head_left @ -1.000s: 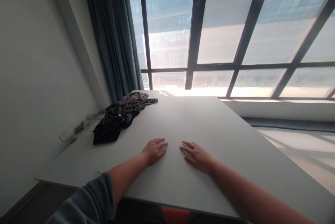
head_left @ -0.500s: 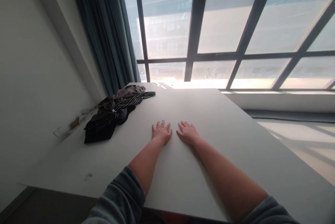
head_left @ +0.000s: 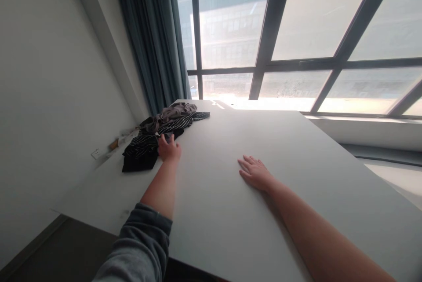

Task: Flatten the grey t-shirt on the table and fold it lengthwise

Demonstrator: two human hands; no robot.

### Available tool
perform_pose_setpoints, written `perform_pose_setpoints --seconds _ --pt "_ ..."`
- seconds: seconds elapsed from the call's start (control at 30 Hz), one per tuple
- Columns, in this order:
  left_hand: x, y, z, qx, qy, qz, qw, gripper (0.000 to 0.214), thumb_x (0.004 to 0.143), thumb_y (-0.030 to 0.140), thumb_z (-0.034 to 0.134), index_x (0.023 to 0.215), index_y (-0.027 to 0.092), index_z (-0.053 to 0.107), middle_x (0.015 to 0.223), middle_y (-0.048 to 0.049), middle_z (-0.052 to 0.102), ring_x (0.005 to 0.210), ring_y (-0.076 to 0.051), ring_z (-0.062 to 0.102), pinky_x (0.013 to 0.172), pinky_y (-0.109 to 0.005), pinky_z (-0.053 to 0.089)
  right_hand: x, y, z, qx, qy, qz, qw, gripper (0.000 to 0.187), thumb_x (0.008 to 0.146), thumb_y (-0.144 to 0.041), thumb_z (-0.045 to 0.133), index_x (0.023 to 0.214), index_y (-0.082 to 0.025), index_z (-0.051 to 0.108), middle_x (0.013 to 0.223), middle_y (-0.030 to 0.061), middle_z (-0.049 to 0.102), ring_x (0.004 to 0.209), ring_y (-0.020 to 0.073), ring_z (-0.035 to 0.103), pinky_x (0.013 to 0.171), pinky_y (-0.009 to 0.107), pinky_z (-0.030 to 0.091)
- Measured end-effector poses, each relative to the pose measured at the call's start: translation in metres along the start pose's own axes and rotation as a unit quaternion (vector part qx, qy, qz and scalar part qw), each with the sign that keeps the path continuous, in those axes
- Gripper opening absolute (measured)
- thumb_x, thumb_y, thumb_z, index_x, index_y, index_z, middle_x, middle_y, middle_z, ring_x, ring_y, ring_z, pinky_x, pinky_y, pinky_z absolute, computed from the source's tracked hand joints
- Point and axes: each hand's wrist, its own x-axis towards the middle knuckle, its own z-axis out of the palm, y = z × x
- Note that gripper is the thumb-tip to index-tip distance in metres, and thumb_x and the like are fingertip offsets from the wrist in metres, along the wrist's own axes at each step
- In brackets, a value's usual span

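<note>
A heap of dark clothes (head_left: 154, 139), black with white stripes and a grey piece on top, lies at the far left of the white table (head_left: 296, 176). My left hand (head_left: 169, 148) is stretched out to the near edge of that heap, fingers spread and touching the fabric, with nothing gripped that I can see. My right hand (head_left: 255, 172) rests flat on the table's middle, palm down, fingers apart, holding nothing.
A white wall with a socket (head_left: 96, 154) runs along the left. A dark teal curtain (head_left: 148, 40) hangs in the corner beside large windows (head_left: 296, 31). Small items (head_left: 115, 143) lie between the table and the wall. A window ledge (head_left: 369, 130) runs at the right.
My left hand has left the table's middle and moved left and forward to the clothes heap. My right hand has stayed flat on the table. The view has shifted slightly.
</note>
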Motion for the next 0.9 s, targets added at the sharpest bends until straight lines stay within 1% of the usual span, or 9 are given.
perform_pose_setpoints --seconds 0.1,0.2,0.27,0.37,0.43,0.53,0.63,0.73,0.9 --pt "0.022 -0.04 -0.006 -0.007 0.069 -0.086 0.994 0.05 0.091 0.027 0.059 0.14 0.016 0.06 0.163 -0.0231 0.031 0.147 -0.043 0.034 0.112 -0.066 0.038 0.0 -0.001 0.001 0.009 0.003 0.0 1.0 0.065 0.1 -0.051 0.041 0.162 -0.029 0.04 0.17 0.006 0.02 0.16 0.0323 0.019 0.131 0.055 0.016" --pt "0.028 -0.057 -0.006 -0.036 0.135 -0.141 0.98 0.047 0.09 0.028 0.062 0.135 0.012 0.06 0.159 -0.0247 0.032 0.14 -0.043 0.04 0.11 -0.063 0.041 0.001 -0.001 0.001 0.011 0.002 -0.001 1.0 0.065 0.1 -0.05 0.041 0.162 -0.028 0.04 0.17 0.006 0.021 0.16 0.0313 0.02 0.132 0.053 0.016" --pt "0.029 -0.062 -0.005 -0.05 0.134 -0.175 0.974 0.044 0.09 0.03 0.063 0.128 0.009 0.061 0.154 -0.026 0.033 0.133 -0.042 0.047 0.107 -0.059 0.046 0.001 -0.001 0.0 0.01 0.001 0.001 1.0 0.065 0.1 -0.049 0.042 0.162 -0.028 0.041 0.17 0.0056 0.022 0.16 0.0301 0.02 0.132 0.052 0.016" --pt "0.031 -0.068 -0.003 -0.051 0.099 -0.197 0.974 0.032 0.088 0.031 0.066 0.113 0.01 0.064 0.143 -0.0255 0.042 0.126 -0.039 0.053 0.103 -0.054 0.049 0.0 -0.001 -0.001 0.012 -0.002 0.002 1.0 0.065 0.1 -0.049 0.042 0.161 -0.029 0.041 0.17 0.0053 0.022 0.16 0.0302 0.02 0.132 0.052 0.016" --pt "0.032 -0.073 -0.002 -0.051 0.064 -0.196 0.977 0.026 0.086 0.031 0.069 0.106 0.014 0.065 0.133 -0.0231 0.049 0.117 -0.036 0.059 0.098 -0.05 0.051 -0.001 -0.001 -0.002 0.017 -0.003 0.0 1.0 0.065 0.099 -0.049 0.043 0.161 -0.028 0.041 0.17 0.0053 0.021 0.16 0.0305 0.019 0.132 0.052 0.016" --pt "0.031 -0.084 -0.005 -0.048 0.008 -0.177 0.983 0.019 0.084 0.029 0.07 0.099 0.019 0.065 0.115 -0.0173 0.059 0.095 -0.031 0.066 0.086 -0.046 0.053 -0.002 0.0 -0.003 0.028 -0.003 -0.005 1.0 0.065 0.099 -0.049 0.043 0.16 -0.028 0.043 0.17 0.0054 0.022 0.16 0.0302 0.019 0.132 0.052 0.015" --pt "0.029 -0.093 -0.016 -0.046 -0.011 -0.137 0.989 0.01 0.089 0.028 0.064 0.097 0.023 0.063 0.09 -0.0098 0.063 0.081 -0.029 0.065 0.079 -0.042 0.051 -0.003 0.001 -0.003 0.037 -0.001 -0.011 0.999 0.065 0.098 -0.049 0.044 0.159 -0.028 0.045 0.17 0.0051 0.023 0.16 0.0298 0.019 0.132 0.052 0.015" --pt "0.027 -0.096 -0.028 -0.049 0.023 -0.087 0.995 0.008 0.095 0.028 0.056 0.101 0.024 0.059 0.083 -0.0067 0.063 0.081 -0.029 0.064 0.08 -0.04 0.049 -0.005 0.002 -0.005 0.038 -0.006 -0.012 0.999 0.065 0.099 -0.049 0.043 0.159 -0.027 0.044 0.17 0.0051 0.022 0.16 0.0294 0.018 0.132 0.051 0.014" --pt "0.028 -0.09 -0.041 -0.073 0.118 -0.016 0.99 0.013 0.097 0.035 0.054 0.095 0.022 0.053 0.1 -0.0104 0.062 0.101 -0.027 0.061 0.093 -0.037 0.048 -0.009 0.002 -0.007 0.048 -0.012 -0.016 0.999 0.065 0.098 -0.048 0.044 0.16 -0.027 0.045 0.17 0.0057 0.022 0.16 0.0293 0.019 0.132 0.05 0.015"
